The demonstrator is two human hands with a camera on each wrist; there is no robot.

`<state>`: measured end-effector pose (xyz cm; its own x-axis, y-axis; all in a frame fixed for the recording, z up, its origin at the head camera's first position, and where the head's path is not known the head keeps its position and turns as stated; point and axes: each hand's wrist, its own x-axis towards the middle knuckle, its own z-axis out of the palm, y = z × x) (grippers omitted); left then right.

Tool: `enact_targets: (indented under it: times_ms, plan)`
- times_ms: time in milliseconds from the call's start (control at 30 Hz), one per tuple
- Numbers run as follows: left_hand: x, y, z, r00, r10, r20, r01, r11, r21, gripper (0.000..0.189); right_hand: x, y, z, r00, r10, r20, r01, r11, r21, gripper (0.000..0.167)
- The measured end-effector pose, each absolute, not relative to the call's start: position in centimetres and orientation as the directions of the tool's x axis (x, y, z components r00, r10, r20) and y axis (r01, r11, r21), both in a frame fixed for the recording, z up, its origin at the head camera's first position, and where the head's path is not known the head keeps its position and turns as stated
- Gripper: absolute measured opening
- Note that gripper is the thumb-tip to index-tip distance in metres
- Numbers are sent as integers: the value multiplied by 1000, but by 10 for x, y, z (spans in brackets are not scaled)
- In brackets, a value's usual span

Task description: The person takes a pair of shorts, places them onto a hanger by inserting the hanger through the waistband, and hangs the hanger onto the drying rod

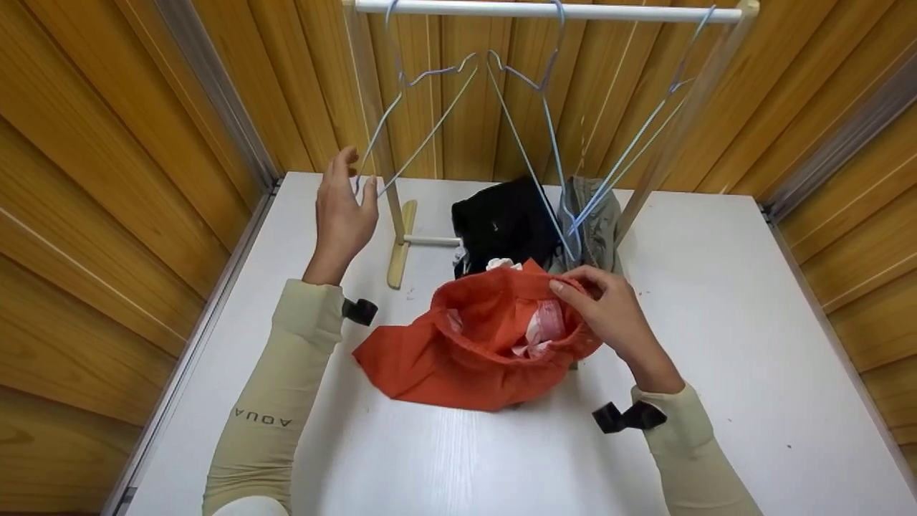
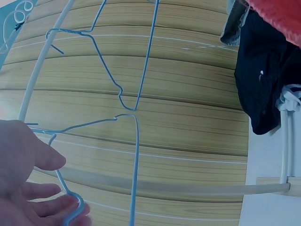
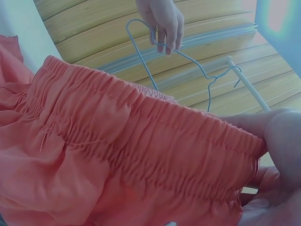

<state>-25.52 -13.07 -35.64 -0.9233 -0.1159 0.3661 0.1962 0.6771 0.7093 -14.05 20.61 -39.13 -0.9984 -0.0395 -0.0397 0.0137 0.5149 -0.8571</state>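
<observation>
My right hand [image 1: 612,315] pinches the elastic waistband of orange shorts [image 1: 430,365] between thumb and fingers. The gathered waistband stands open toward me in the head view, showing pale lining inside; one leg spreads to the left. My left hand [image 1: 344,211] is raised at the lower end of the leftmost blue wire hanger [image 1: 437,136], thumb and fingers parted. In the left wrist view, the hanger's bent end [image 2: 77,207] lies against its loosely bent fingers, with the thumb off the wire. That hanger hangs by its hook from the white rail [image 1: 544,8].
Two more wire hangers, a middle one [image 1: 548,129] and a right one [image 1: 634,161], hang on the rail. Behind the shorts, a black garment [image 1: 501,222] and a grey-green garment [image 1: 598,215] lie on the white table [image 1: 716,344]. The rack's wooden foot [image 1: 401,247] stands left of them.
</observation>
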Motion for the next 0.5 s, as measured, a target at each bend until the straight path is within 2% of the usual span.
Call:
enact_targets:
  times_ms: [500]
  plan:
    - [-267, -122, -346, -928, -79, 364, 224, 662, 715, 44, -141, 207, -394, -999, -41, -27, 2, 522, -853, 39]
